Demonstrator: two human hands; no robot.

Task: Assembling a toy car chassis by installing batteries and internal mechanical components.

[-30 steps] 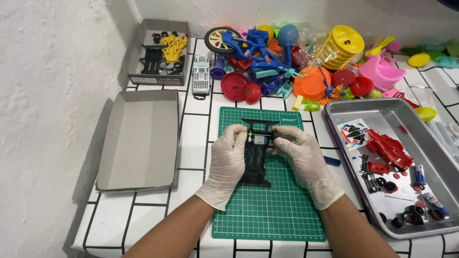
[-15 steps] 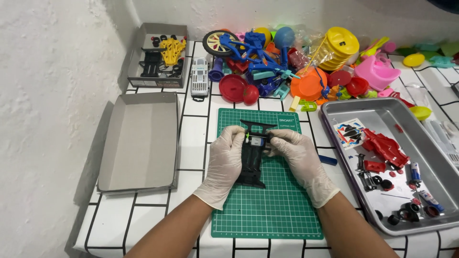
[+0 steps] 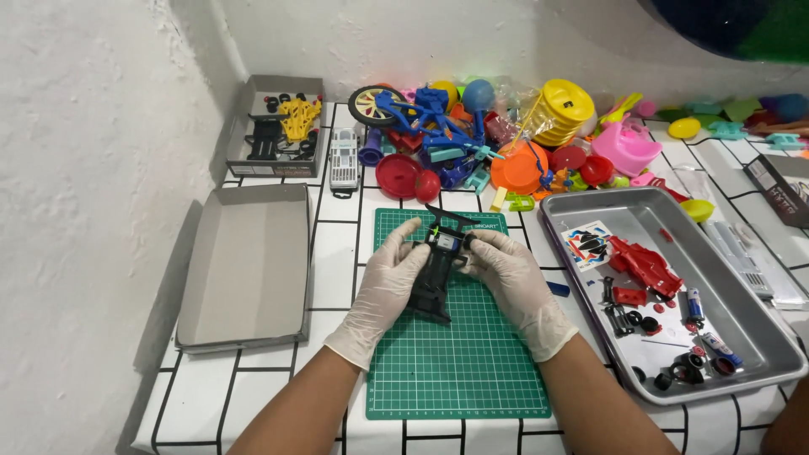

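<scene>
Black toy chassis (image 3: 436, 274) — pinched between both hands' fingers (image 3: 410, 244).

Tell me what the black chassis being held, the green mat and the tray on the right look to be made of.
Black chassis: likely moulded plastic, matt black with thin ribs and struts. Left hand and right hand hold it in thin whitish gloves, seemingly latex or similar. Green mat: looks like a flexible rubbery cutting mat, matt, with a printed grid. Tray: apparently metal, dull silver with soft reflections and a rolled rim.

chassis (image 3: 434, 278) over mat (image 3: 459, 362), tray (image 3: 581, 278) right, box lid (image 3: 244, 261) left
</scene>
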